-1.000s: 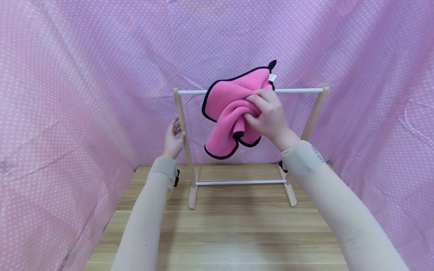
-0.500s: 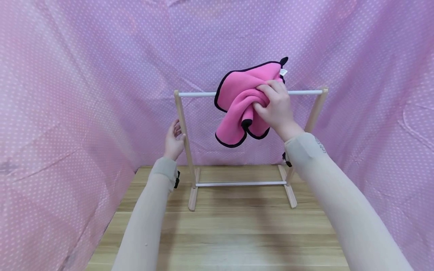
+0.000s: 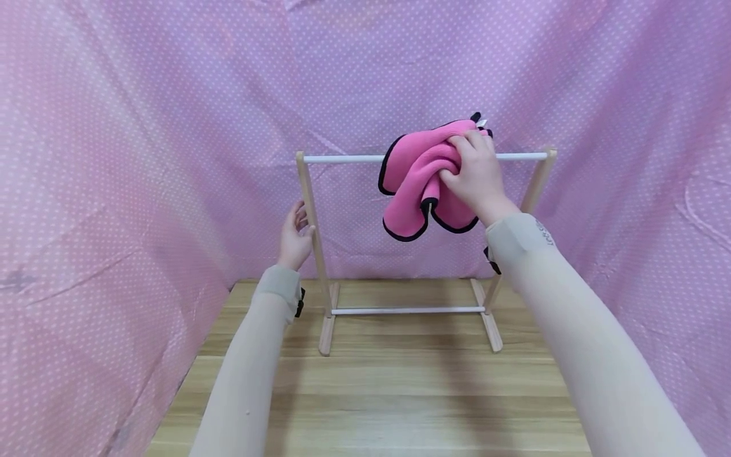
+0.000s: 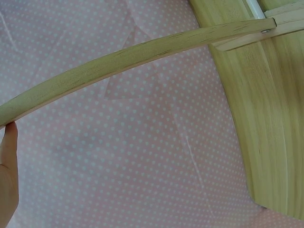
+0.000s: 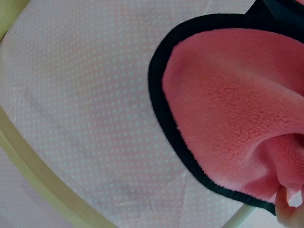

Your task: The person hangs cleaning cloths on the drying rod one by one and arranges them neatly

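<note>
A pink fleecy towel [image 3: 408,219] with black edging and a small white tag is bunched in front of the rack's upper bar. My right hand [image 3: 476,171] grips it near the middle, so folds fan out to the left and below. In the right wrist view the plush towel [image 5: 228,109] fills the right side, a fingertip at its lower edge. My left hand [image 3: 295,238] holds the left wooden post of the drying rack [image 3: 308,197], thumb on the near side. The left wrist view has the thumb [image 4: 9,147] touching the post [image 4: 118,61].
The rack's white upper bar [image 3: 348,159] and lower bar [image 3: 408,311] join two wooden posts on flat feet. It stands on a wood-grain tabletop [image 3: 365,393]. Pink dotted fabric [image 3: 171,127] hangs around the back and sides.
My right hand has carried the towel to the right along the upper bar; it rose first, then the towel's top dipped slightly. My left hand has stayed at the post.
</note>
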